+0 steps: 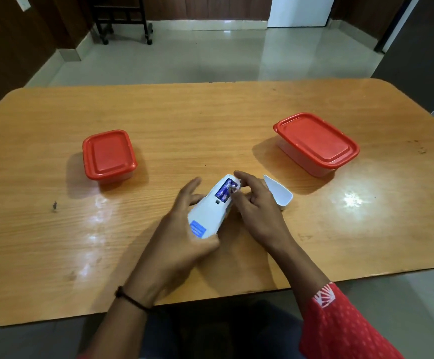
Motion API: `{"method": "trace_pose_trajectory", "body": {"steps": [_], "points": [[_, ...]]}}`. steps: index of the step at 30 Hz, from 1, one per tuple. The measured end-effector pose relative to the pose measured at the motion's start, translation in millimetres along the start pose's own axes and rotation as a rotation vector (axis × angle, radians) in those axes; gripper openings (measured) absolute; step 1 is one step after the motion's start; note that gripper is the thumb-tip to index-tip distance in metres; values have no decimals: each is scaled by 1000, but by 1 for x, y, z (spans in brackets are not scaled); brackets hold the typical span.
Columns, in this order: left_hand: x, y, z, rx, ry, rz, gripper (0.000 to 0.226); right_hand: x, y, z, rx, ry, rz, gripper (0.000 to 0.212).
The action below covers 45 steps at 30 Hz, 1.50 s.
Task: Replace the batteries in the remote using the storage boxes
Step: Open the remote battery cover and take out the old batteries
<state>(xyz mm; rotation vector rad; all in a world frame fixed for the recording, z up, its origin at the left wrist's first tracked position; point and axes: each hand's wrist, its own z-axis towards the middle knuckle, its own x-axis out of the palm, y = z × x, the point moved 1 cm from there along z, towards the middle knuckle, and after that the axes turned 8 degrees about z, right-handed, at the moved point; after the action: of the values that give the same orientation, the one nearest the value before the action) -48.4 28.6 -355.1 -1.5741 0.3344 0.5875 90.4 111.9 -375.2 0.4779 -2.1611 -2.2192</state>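
Observation:
A white remote [208,212] lies face down near the table's front middle, its battery bay open with blue batteries [225,193] showing inside. My left hand [184,229] grips the remote's lower body. The fingers of my right hand [256,203] rest at the bay, touching the batteries. The white battery cover [279,190] lies on the table just right of my right hand. A small storage box [108,154] with a red lid stands at the left, lid on. A larger red-lidded storage box [315,142] stands at the right, also closed.
The wooden table [210,120] stretches wide, with its front edge close to my body. Beyond the far edge are a tiled floor and a dark wheeled stand [122,19] at the back left.

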Motion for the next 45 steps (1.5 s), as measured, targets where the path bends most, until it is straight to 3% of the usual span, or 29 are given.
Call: {"method": "trace_pose_trajectory", "body": {"steps": [5, 8, 13, 17, 20, 24, 30, 35, 41, 45], "points": [[-33, 9, 7, -26, -157, -526, 83, -9, 5, 1, 125, 12, 195, 16], [-39, 19, 10, -105, -194, -845, 78, -7, 8, -3, 134, 43, 194, 13], [-27, 20, 23, -156, -291, -1079, 34, -4, 19, -10, 136, 214, 451, 17], [-11, 17, 29, -165, -257, -906, 40, 2, 18, -18, 168, 351, 362, 34], [-5, 16, 27, -124, -186, -761, 61, 3, 16, -22, 202, 298, 339, 34], [3, 13, 22, -20, -126, -351, 50, 7, 15, -22, 246, 163, 415, 35], [10, 7, 19, 83, -9, -80, 53, 9, 10, -24, 293, 85, 420, 29], [11, 12, 16, 70, -46, 371, 70, 7, 11, -24, 219, 48, 181, 32], [13, 21, 20, 98, -119, 400, 77, -2, 13, -23, 95, 0, -184, 29], [12, 21, 20, 96, -86, 400, 93, -2, 13, -25, 4, 4, -382, 26]]}}
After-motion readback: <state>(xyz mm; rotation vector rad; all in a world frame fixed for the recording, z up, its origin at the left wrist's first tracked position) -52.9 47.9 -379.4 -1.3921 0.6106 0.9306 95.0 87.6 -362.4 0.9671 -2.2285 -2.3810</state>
